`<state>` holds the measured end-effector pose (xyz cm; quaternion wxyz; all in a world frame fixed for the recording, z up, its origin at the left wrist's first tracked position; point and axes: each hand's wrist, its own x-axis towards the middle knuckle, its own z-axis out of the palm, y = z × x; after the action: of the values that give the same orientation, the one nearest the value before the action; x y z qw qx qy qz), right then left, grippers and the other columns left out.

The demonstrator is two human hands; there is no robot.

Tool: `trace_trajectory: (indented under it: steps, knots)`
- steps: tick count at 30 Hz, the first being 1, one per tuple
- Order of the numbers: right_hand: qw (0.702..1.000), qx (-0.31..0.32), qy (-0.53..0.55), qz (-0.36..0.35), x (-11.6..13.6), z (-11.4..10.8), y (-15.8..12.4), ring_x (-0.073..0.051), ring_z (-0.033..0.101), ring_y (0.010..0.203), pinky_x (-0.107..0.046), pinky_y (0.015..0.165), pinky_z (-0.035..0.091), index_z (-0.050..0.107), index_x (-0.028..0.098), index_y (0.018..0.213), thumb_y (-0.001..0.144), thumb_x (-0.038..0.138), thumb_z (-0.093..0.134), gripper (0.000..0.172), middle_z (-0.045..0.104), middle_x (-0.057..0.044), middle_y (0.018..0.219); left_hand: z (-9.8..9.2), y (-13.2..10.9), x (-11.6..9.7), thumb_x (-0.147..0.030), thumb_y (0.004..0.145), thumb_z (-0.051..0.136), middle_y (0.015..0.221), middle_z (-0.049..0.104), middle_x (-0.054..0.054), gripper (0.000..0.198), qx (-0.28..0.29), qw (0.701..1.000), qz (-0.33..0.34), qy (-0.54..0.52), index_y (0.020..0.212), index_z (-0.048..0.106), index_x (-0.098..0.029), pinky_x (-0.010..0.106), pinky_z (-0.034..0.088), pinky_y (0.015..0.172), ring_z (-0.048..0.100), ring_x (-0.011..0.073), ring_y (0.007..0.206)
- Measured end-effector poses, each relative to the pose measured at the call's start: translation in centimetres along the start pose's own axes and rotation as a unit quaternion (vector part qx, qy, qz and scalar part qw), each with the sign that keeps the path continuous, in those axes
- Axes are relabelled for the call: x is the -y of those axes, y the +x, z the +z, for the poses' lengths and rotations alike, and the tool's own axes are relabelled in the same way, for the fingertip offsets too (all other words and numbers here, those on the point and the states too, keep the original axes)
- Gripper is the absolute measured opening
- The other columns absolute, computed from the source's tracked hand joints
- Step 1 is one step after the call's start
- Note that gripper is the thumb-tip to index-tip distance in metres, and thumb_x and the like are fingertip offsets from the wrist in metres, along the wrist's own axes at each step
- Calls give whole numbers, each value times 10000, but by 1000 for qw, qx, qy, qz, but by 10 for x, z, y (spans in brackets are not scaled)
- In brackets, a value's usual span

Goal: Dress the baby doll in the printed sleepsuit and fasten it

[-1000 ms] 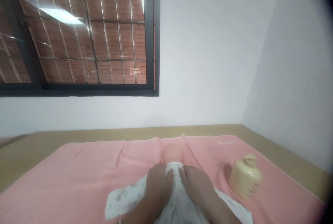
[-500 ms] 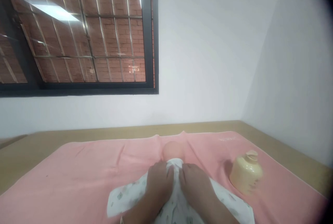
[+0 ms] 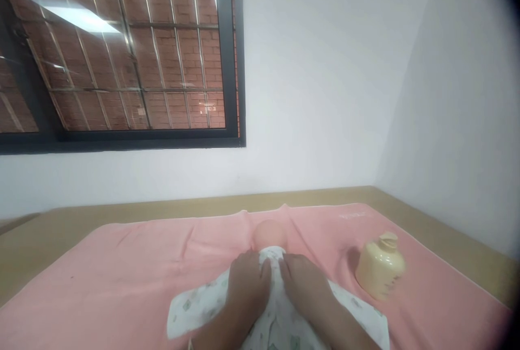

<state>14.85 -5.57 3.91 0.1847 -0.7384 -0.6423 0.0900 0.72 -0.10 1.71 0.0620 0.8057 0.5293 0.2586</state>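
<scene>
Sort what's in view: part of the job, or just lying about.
In the job:
white green-printed cloth garment, under left hand and right hand
smooth round pinkish form at its collar
pink cloth sheet underneath

Apparently lying about:
cream rounded glossy bottle, untouched

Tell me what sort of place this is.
Indoors, perhaps a baby-care room, though I can't be sure: there's a barred window, a pink sheet, and a small patterned garment on it.
</scene>
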Motion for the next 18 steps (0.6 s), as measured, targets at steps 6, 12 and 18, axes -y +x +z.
trace_trajectory:
  steps: [6,12,18]
  knots:
    - [998,34,-47,5,-5,-6,4,-208,585,768,-283,638,356,656,156,876,928,325,307,390,655,-125,886,2,1,1,-263,864,338,768,589,60,282,-19,999,36,-9,724,570,-182,322,341,728,510,201,783]
    - [998,-43,-17,-36,11,-2,-7,-201,563,796,-291,673,353,637,178,823,943,340,248,438,637,-101,850,2,2,5,-324,867,363,785,608,58,288,-2,998,-10,-59,766,588,-176,309,347,697,517,194,756]
    - [1000,-22,-3,-3,-1,8,1,-215,574,799,-308,698,375,619,158,891,949,432,191,511,630,-107,847,1,0,3,-249,863,345,761,601,59,281,-29,998,43,-18,728,580,-176,314,338,725,510,196,781]
